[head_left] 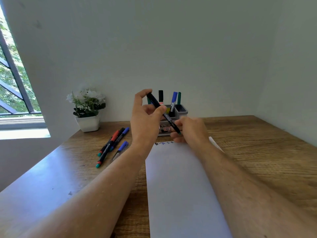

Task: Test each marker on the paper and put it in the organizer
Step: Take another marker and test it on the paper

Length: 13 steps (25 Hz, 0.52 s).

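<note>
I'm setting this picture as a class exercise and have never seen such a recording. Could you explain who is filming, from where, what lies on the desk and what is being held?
There is one picture, from a camera worn on a person's head, looking down at their bare arms. On the wooden desk lie a white sheet of paper with small test marks, loose markers, a potted white flower and a grey organizer holding upright markers. The left hand and right hand both hold one black marker with a green end, tilted above the paper.

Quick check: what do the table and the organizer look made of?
Table: wood or wood-look laminate, brown grain lines, a smooth top that shows sheen near the window. Organizer: likely grey plastic, matte, with thin moulded walls.
</note>
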Motion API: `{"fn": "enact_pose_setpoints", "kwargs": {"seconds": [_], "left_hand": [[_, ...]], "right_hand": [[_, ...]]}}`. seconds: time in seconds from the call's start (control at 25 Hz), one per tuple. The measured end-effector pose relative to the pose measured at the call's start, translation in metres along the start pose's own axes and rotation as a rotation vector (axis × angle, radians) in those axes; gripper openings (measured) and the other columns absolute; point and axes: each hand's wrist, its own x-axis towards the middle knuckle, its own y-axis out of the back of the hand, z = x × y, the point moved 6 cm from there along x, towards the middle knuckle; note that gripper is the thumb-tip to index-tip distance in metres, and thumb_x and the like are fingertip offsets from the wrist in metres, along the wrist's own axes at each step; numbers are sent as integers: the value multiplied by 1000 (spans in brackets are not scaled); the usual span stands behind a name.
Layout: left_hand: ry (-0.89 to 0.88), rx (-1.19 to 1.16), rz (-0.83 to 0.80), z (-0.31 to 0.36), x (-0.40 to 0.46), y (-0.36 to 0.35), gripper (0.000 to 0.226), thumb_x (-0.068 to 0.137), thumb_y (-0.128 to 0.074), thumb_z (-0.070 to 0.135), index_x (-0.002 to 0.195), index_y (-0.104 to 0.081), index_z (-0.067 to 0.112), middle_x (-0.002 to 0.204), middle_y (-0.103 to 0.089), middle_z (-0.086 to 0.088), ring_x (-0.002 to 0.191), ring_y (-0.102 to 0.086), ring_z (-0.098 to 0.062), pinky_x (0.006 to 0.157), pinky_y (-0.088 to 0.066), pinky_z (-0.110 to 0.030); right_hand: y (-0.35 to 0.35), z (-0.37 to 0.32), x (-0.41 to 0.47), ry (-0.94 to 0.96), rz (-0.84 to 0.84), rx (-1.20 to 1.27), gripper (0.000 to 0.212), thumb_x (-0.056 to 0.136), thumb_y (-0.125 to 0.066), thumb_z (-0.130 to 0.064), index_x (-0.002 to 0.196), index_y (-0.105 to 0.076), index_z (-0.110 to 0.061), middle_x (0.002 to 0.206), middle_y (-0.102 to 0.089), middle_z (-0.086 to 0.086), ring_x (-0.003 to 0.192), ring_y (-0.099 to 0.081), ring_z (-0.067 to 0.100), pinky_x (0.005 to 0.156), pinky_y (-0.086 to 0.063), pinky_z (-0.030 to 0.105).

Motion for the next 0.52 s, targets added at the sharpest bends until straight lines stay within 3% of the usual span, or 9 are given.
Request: {"fn": "enact_pose_setpoints", "kwargs": {"seconds": [0.12, 0.28, 0.4, 0.52], "left_hand": [[-152, 77, 43, 21, 8, -11, 54, 85, -74, 13, 121, -47, 43, 95, -69, 3, 77, -72, -9, 72, -60, -29], [-279, 245, -29, 39, 36, -39, 55, 85, -73, 14, 124, -49, 42, 93, -65, 9, 72, -68, 0, 61, -52, -11], [-264, 362, -95, 40, 57, -62, 57, 82, -76, 18, 130, -52, 39, 90, -65, 7, 77, -66, -6, 69, -52, -18], [-271, 397, -79, 40, 73, -79, 57, 80, -77, 16, 130, -56, 33, 84, -64, 5, 78, -64, -8, 77, -55, -28]], "right_hand": [[10, -5, 0, 154, 138, -301, 27, 97, -44, -18, 81, -65, -11, 73, -67, 7, 51, -63, 17, 44, -47, 26], [3, -11, -2, 323, 87, -640, 32, 98, -44, -18, 68, -53, -12, 66, -51, -1, 58, -48, 12, 46, -31, 21], [-5, -14, -2, 405, 19, -744, 27, 98, -46, -20, 72, -54, -14, 65, -51, -4, 56, -45, 5, 45, -28, 17], [-10, -14, -2, 434, -14, -738, 32, 96, -48, -20, 64, -51, -19, 65, -53, -3, 57, -48, 6, 48, -31, 20]]}}
